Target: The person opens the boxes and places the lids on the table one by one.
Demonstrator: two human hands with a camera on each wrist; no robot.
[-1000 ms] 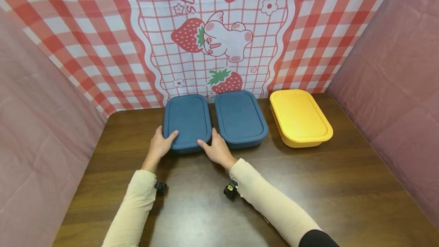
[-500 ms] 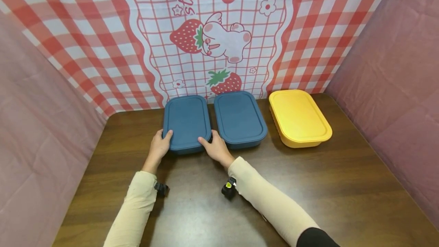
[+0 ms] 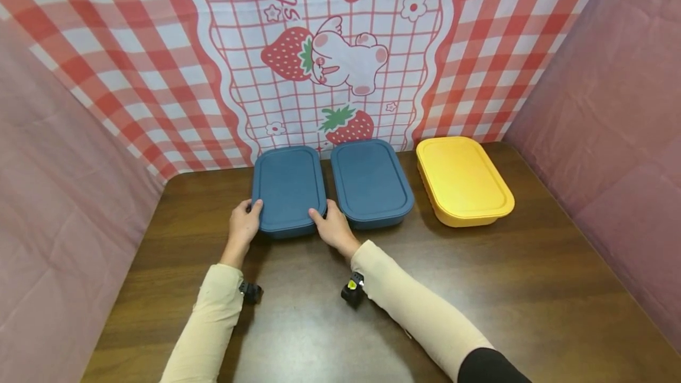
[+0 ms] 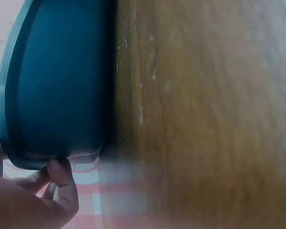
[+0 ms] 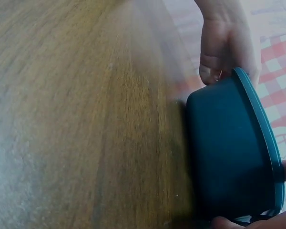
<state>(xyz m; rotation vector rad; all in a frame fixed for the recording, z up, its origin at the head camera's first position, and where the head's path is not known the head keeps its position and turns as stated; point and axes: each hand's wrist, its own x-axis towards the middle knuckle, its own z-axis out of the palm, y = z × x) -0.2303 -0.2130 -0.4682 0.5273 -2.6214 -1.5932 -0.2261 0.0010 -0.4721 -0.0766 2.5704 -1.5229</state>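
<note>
A blue lidded box stands on the wooden table, its back end near the wall cloth. At its near left corner my left hand grips it, thumb at the lid's edge and fingers against the side wall. The right hand holds the near right corner, thumb on the lid, fingers partly hidden in the gap beside a second blue box. In the left wrist view the box's front wall shows close up, with left fingers bent at its side. The right wrist view shows that wall between both hands.
A yellow lidded box stands to the right of the second blue box. Behind them hangs a red checked cloth with strawberries. Pink cloths bound the table on both sides.
The left thumb has slid left from over the lid to its edge. The right thumb has shifted slightly on its corner. All boxes keep their places relative to one another.
</note>
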